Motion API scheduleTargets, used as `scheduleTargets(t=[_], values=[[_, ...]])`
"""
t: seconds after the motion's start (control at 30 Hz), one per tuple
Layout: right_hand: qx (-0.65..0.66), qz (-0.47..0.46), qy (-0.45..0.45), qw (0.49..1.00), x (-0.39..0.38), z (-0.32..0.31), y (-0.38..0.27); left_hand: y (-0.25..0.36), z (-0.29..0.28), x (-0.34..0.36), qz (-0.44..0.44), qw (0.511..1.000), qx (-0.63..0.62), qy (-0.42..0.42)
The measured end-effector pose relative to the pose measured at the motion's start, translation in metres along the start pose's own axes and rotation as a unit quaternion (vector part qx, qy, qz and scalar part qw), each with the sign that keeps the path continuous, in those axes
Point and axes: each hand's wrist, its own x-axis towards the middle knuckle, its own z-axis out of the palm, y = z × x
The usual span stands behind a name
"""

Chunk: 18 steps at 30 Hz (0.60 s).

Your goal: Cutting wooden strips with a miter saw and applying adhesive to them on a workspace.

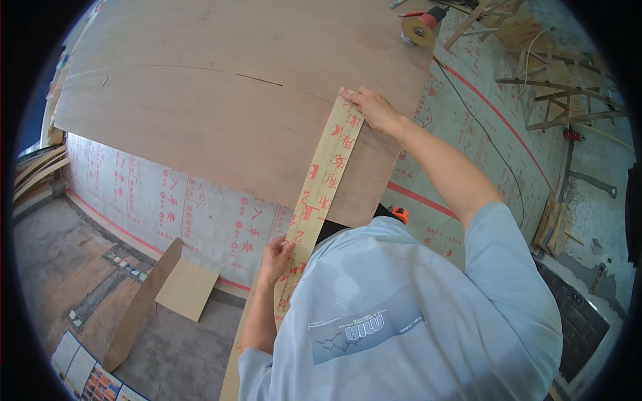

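Observation:
A long, narrow wooden board (pixel 326 164) with red printing on its face lies slantwise over the front right part of a large plywood sheet (pixel 180 100). My right hand (pixel 376 110) grips the board's far end, thumb on top and fingers at the edge. Lower down, my left hand (pixel 275 259) is closed on the board's left edge, close to my body. The board's near end runs down past my left forearm and is partly hidden by my shirt. A thin dark slit shows in the plywood, left of the board's far end.
A red and black angle grinder (pixel 420 30) with a tan disc rests at the sheet's far right corner. An orange tape measure (pixel 399 214) is at my waist. Printed sheeting (pixel 154 184) covers the floor. Wooden trestles (pixel 562 100) stand right; a plywood offcut (pixel 187 289) lies left.

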Motion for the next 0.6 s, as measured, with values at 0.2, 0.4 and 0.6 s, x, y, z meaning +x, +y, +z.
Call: scheduleTargets(t=[0.2, 0.4, 0.6], values=[[-0.146, -0.134, 0.031, 0.98, -0.003, 0.003, 0.0, 0.027, 0.043, -0.016, 0.198, 0.905, 0.356, 0.121], [-0.008, 0.043, -0.014, 0.999, -0.006, -0.004, -0.015, 0.044, 0.075, -0.014, 0.108, 0.863, 0.447, 0.21], [-0.201, -0.154, -0.006, 0.967, -0.003, -0.006, -0.007, 0.032, 0.079, -0.006, 0.099, 0.852, 0.453, 0.244]])
